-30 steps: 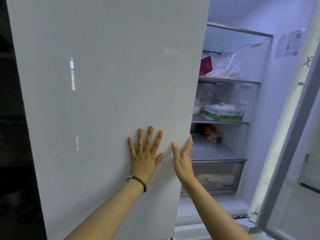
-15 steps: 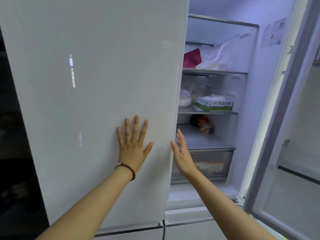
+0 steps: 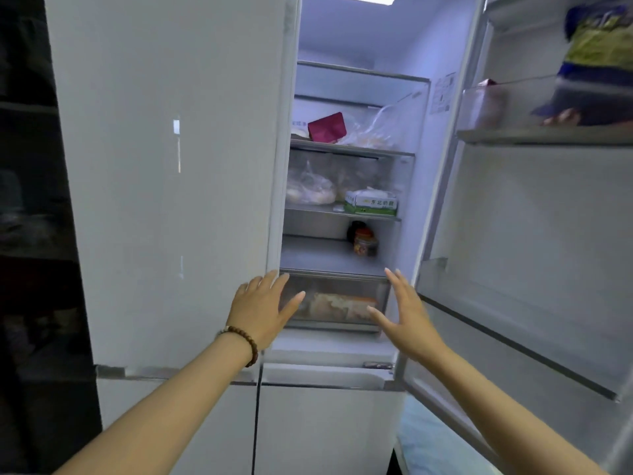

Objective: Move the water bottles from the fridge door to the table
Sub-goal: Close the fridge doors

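Your left hand [image 3: 260,308] and right hand [image 3: 406,310] are spread wide, holding nothing, in front of the open fridge [image 3: 342,255]. You can't see any water bottles on the right door [image 3: 531,234].

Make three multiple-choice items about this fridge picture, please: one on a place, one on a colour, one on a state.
1. Where does the green-and-white carton stand?
A. on the second glass shelf from the top
B. in the bottom clear drawer
C. in the right door's rack

2. What colour is the flat packet on the top shelf?
A. yellow
B. dark red
C. black

3. How are the two fridge doors?
A. both closed
B. both open
C. left white door closed, right door open

Answers:
1. A, the carton rests on the shelf under the top one, beside clear plastic bags.
2. B, the packet is dark red, near a clear bag.
3. C, the left door covers its side, while the right door's inner racks face the camera.
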